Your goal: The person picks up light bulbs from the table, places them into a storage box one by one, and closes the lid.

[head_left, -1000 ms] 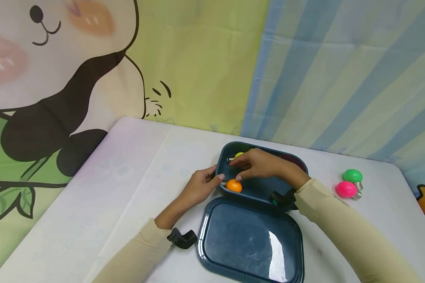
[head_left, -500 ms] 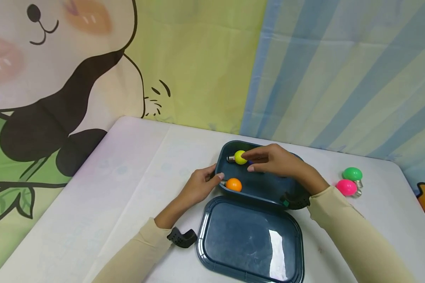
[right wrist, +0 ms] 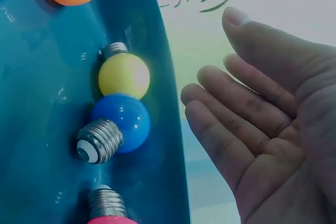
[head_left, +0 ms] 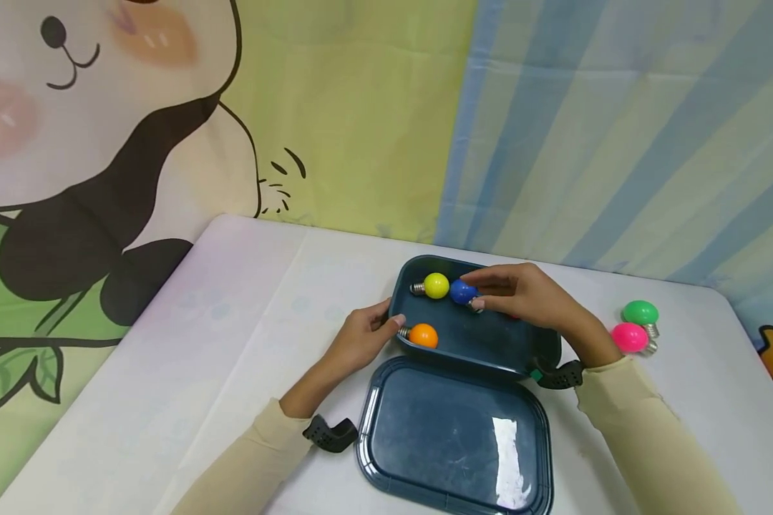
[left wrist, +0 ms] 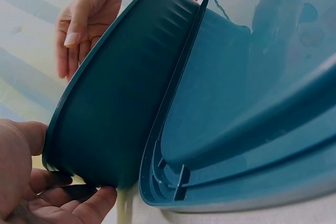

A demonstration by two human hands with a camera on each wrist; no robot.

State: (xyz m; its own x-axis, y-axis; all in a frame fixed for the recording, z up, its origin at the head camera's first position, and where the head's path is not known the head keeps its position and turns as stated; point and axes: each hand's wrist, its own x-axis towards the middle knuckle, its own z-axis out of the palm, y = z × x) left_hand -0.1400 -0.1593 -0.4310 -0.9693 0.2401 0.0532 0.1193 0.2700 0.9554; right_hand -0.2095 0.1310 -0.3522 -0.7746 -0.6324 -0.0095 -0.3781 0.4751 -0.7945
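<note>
My left hand (head_left: 361, 340) grips the left end of a dark blue plastic box (head_left: 467, 345), thumb at the rim and fingers outside under it. Over the box's far side hovers my right hand (head_left: 531, 295), fingers loosely extended with nothing between them in the right wrist view. Right by its fingertips in the head view lies a blue bulb (head_left: 463, 292), which touches a yellow bulb (right wrist: 124, 77) at the far wall. An orange bulb (head_left: 423, 336) lies in the near left corner. Mostly hidden behind my right hand is a red bulb (right wrist: 113, 220), base toward the blue one.
The box's lid (head_left: 451, 436) lies on the white table (head_left: 283, 307) just in front of the box. To the right of the box, a green bulb (head_left: 640, 312) and a pink bulb (head_left: 629, 337) lie side by side. A printed cloth backdrop (head_left: 373, 129) hangs behind the table.
My right hand has moved right across the box, from above the yellow and orange bulbs to the blue one, uncovering the yellow and blue bulbs. My left hand keeps its hold.
</note>
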